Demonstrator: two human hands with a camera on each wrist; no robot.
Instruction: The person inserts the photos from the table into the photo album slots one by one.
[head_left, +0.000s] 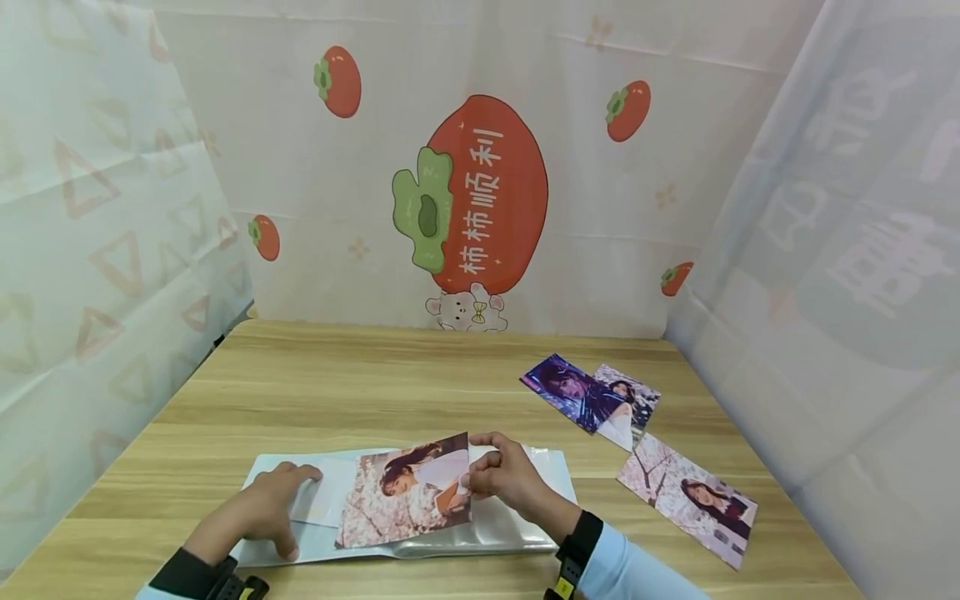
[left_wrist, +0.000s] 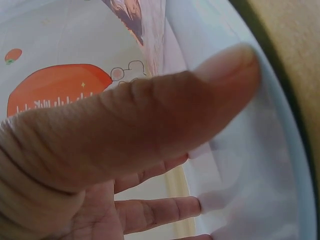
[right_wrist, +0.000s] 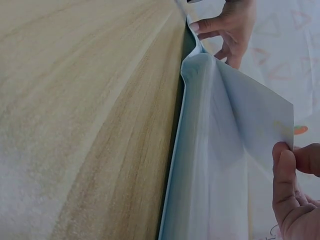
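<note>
An open photo album (head_left: pixel 517 533) with a pale blue cover and clear pages lies near the front of the table. My right hand (head_left: pixel 513 482) pinches the right edge of a photo (head_left: pixel 405 496) of a person among pink blossoms. That photo is tilted up over the album's middle, its plain back (right_wrist: pixel 260 107) showing in the right wrist view. On the album's left side my left hand (head_left: pixel 266 507) rests with fingers spread, thumb near the front edge. Beneath those fingers lies a whitish sheet (head_left: pixel 324 493), partly covered by the photo.
To the right on the wooden table (head_left: pixel 360 375) lie several photos: a purple-blue one (head_left: pixel 566 387) overlapping another portrait (head_left: pixel 637 400), and a blossom photo (head_left: pixel 690 496) closer to me. Printed cloth walls (head_left: pixel 585 192) stand at the back and both sides.
</note>
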